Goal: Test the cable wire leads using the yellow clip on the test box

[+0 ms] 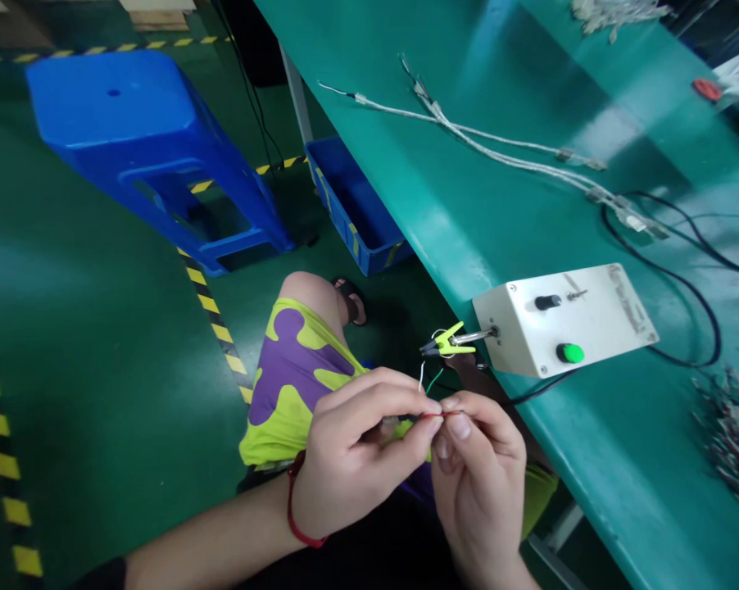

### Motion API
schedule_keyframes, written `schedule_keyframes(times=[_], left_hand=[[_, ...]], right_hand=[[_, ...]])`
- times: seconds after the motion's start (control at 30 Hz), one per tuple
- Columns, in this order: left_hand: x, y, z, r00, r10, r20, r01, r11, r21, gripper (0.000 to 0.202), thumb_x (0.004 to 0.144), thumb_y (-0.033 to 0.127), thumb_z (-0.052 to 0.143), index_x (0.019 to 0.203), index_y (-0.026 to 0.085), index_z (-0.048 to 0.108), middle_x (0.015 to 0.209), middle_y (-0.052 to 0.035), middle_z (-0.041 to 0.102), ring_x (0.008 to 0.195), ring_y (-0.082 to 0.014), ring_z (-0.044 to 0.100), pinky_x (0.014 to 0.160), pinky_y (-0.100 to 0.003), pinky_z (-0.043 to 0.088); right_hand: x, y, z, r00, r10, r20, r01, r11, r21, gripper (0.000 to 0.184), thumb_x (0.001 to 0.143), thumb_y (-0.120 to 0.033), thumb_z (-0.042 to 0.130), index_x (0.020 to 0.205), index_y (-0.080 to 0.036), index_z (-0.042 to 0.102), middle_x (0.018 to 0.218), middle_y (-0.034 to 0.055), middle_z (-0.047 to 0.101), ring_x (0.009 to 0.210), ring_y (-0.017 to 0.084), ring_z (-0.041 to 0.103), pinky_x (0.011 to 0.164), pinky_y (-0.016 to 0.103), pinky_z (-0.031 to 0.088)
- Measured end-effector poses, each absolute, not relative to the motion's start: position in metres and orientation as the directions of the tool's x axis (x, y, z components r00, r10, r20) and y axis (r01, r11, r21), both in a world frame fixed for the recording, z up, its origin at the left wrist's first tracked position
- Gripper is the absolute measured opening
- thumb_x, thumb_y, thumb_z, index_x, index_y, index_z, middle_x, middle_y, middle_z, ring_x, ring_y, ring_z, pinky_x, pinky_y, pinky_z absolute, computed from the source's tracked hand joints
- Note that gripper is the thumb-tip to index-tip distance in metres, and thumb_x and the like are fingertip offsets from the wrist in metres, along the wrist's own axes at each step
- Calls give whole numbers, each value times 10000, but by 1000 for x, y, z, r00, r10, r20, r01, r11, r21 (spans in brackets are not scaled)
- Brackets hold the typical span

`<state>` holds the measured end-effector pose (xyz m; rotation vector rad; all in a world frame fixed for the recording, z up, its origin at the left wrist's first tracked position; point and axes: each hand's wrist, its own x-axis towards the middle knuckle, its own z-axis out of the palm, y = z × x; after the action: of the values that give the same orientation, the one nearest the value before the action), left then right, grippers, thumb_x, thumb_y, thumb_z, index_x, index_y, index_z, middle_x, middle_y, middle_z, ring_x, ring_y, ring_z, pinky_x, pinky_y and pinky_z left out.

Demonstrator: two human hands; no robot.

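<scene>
My left hand (354,451) and my right hand (477,475) meet in front of my lap, both pinching a thin cable end (432,414) with red, white and green wires sticking out. The left fingers grip the cable, the right thumb and forefinger pinch the red wire tip. Just above them a yellow-green clip (448,340) juts from the side of a white box (563,319) with a black knob and a green button, standing at the edge of the green bench (468,205).
Several grey cables (498,152) lie across the bench, with a black cord (682,283) behind the box and a pile of small parts (735,434) at right. A blue stool (142,139) and blue bin (357,213) stand on the green floor.
</scene>
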<state>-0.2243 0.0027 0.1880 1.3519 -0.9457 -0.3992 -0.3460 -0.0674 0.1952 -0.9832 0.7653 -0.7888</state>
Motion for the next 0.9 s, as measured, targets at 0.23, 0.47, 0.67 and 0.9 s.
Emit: schedule_keyframes(times=[0.23,0.47,0.67,0.9], left_hand=[[-224,5,187,601,-745,291,-219,196,956,252,813,25,791,983,205,739,931,-21,745,794,-140,722,687,-224,572],[-233,4,192,534,-818,-213,374,3,927,67,888,218,785,867,220,721,847,-14,724,719,-122,659,579,-196,507],[-237,7,190,443,-835,-326,565,-22,825,103,838,177,831,846,215,735,850,-8,724,739,-116,646,627,-201,518],[-241,7,190,451,-848,-278,560,26,828,96,878,157,794,861,211,717,805,-7,735,737,-134,675,622,-218,530]], right_hand=[[-342,-70,192,501,-846,-185,232,337,-912,49,906,-220,793,941,-243,818,733,1,657,536,61,485,498,169,433],[-339,-73,199,531,-775,-342,251,530,-810,90,868,-256,823,859,-215,744,716,-20,597,605,75,484,588,178,456],[-344,-73,203,561,-726,-398,226,596,-770,115,902,-261,774,853,-208,685,667,-45,521,594,81,412,607,200,429],[-345,-71,205,556,-699,-449,235,650,-722,177,901,-268,756,779,-230,634,669,-38,454,609,128,332,601,259,377]])
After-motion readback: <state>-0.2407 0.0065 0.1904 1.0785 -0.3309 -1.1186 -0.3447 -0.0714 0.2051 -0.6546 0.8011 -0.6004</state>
